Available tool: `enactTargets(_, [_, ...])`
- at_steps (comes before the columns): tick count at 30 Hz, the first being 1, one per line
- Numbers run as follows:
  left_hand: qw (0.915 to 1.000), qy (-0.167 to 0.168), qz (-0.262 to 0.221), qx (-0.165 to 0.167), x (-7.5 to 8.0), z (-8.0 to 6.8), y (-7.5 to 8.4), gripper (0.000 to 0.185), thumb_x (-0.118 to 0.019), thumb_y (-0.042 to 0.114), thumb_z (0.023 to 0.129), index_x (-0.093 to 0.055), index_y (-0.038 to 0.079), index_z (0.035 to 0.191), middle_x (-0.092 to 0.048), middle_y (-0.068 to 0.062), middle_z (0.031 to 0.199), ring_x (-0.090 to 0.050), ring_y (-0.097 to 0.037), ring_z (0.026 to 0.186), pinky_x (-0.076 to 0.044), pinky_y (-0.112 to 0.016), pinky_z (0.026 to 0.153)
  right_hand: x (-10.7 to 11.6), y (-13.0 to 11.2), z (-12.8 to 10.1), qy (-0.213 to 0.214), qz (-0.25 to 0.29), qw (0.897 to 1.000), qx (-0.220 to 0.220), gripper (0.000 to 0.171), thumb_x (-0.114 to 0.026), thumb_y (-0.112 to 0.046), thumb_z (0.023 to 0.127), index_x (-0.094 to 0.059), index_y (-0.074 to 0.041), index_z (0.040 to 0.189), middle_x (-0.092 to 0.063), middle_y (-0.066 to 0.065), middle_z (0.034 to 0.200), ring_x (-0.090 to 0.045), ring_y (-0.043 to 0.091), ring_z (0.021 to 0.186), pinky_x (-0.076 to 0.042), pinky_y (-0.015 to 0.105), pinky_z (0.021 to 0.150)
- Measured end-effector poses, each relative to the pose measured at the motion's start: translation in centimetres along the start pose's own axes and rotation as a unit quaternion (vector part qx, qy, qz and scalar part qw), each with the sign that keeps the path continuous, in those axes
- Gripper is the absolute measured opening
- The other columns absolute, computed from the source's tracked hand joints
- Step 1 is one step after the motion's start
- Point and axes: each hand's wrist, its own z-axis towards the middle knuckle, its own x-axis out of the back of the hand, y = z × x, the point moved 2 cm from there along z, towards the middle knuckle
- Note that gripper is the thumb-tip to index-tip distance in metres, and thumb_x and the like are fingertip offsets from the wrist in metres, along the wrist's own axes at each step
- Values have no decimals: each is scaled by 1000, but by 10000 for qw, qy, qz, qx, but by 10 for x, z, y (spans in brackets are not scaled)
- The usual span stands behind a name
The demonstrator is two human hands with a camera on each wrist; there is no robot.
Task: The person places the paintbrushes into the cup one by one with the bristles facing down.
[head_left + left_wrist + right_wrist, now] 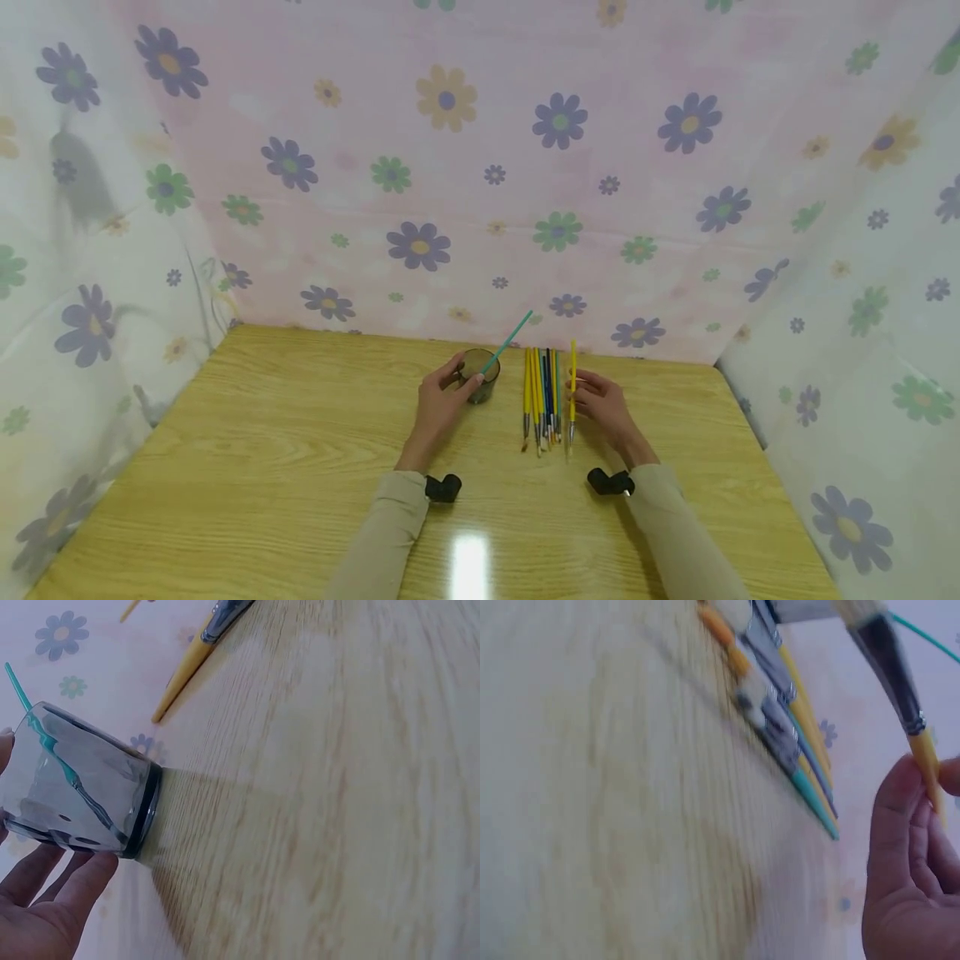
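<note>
A clear, smoky drinking glass (pixel 483 389) stands upright on the table, and my left hand (pixel 442 406) grips it round its side. Inside it leans a teal paintbrush (pixel 73 778), bristle end down, its handle rising past the rim. My right hand (pixel 604 410) pinches a yellow-handled paintbrush (pixel 573 392) between thumb and fingers, bristles toward me. In the right wrist view its pale bristles and dark ferrule (pixel 886 664) show above the fingers. Just left of that hand lies a row of several paintbrushes (pixel 542 400) with yellow, blue and teal handles.
The wood-grain table (pixel 262 467) runs back to a flowered cloth (pixel 495 150) at its far edge, with more flowered cloth at both sides. Black wrist camera mounts (pixel 444 488) sit at both cuffs. A light reflection shows on the front of the tabletop.
</note>
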Motion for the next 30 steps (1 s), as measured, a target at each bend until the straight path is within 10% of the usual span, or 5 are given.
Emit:
enactTargets(13, [9999,-16,-75,71,-1,1,0,61,-76,21,95,-52,6,149,-55,-24,145,-55,-43,131,-54,-51,102,-16,-8,-10,119,631,9969,450,51,-55,2,100,-47,1,150,-53,30,135,-65,30,114,-62,35,87])
enactTargets(19, [9997,-100,-217,107,3,-10,34,60,-73,10,95,-48,-4,148,-51,-30,146,-51,-50,133,-53,-54,102,-26,-16,-16,173,881,9929,785,50,-56,4,100,-52,-5,148,-53,29,133,-65,25,103,-63,33,83])
enactTargets(30, [9995,-119,-218,204,2,-9,27,60,-73,11,96,-48,-3,149,-51,-31,145,-49,-50,134,-50,-56,105,-49,-29,-25,622,1697,9664,1829,50,-60,4,100,-50,-1,149,-64,2,111,-72,13,93,-63,27,78])
